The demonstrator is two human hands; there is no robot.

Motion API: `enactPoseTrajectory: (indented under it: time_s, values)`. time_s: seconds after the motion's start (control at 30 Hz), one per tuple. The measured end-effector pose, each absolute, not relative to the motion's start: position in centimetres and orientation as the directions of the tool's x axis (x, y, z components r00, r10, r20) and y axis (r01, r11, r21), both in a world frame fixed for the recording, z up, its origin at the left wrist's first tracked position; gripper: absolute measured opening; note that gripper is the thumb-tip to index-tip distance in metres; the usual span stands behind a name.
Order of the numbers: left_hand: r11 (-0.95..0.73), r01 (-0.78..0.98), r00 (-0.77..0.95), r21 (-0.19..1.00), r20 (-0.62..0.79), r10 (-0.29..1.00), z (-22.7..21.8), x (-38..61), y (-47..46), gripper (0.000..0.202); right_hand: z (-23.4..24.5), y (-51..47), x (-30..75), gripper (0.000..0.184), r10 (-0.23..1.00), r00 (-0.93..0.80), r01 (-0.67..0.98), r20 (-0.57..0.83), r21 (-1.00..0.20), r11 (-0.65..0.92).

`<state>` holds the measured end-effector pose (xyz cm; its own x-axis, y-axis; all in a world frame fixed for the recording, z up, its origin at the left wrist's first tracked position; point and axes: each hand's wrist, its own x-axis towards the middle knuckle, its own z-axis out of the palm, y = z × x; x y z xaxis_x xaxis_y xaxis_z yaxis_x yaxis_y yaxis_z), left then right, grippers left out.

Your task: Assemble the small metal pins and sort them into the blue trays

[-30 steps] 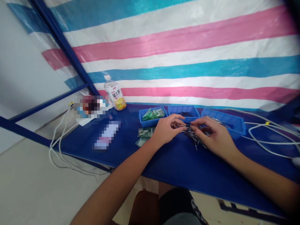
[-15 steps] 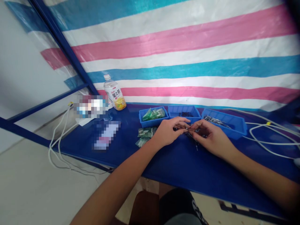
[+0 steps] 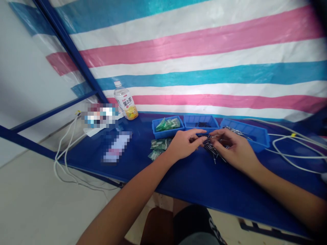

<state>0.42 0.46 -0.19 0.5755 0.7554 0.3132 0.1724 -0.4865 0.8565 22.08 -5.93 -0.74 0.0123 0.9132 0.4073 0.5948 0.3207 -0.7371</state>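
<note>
The one readable text stands on the label (image 3: 127, 102) of the clear bottle (image 3: 120, 92) on the desk (image 3: 194, 180): three large black Chinese characters, 果之茶, printed on white and slanting upward to the right. Just above them, at their left end, sits a small red mark, and a second small red one lies near the label's top edge; both are too blurred to make out. Another small red mark under the big characters is likewise too small to read. On the dark shorts (image 3: 190, 217), a white mark (image 3: 214, 227) shows along one side, its shape too unclear to read.
</note>
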Motion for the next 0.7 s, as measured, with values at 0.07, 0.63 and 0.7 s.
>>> enactPoseTrajectory:
  time_s: [0.07,0.63,0.7]
  values:
    - [-0.490,0.170,0.594,0.855,0.308,0.743,-0.16,0.41,0.22,0.039,-0.63,-5.95,22.13,0.019,0.907,0.035,0.626,0.419,-0.717,0.307]
    - [-0.542,0.041,0.460,0.839,0.466,0.756,-0.93,1.07,0.67,0.026,-0.96,-5.78,22.09,0.019,0.871,-0.179,0.609,0.457,-0.645,0.463]
    - [-0.572,0.050,0.474,0.819,0.485,0.735,-1.09,1.11,0.86,0.022,-1.01,-5.85,22.16,0.019,0.885,-0.176,0.620,0.432,-0.650,0.440]
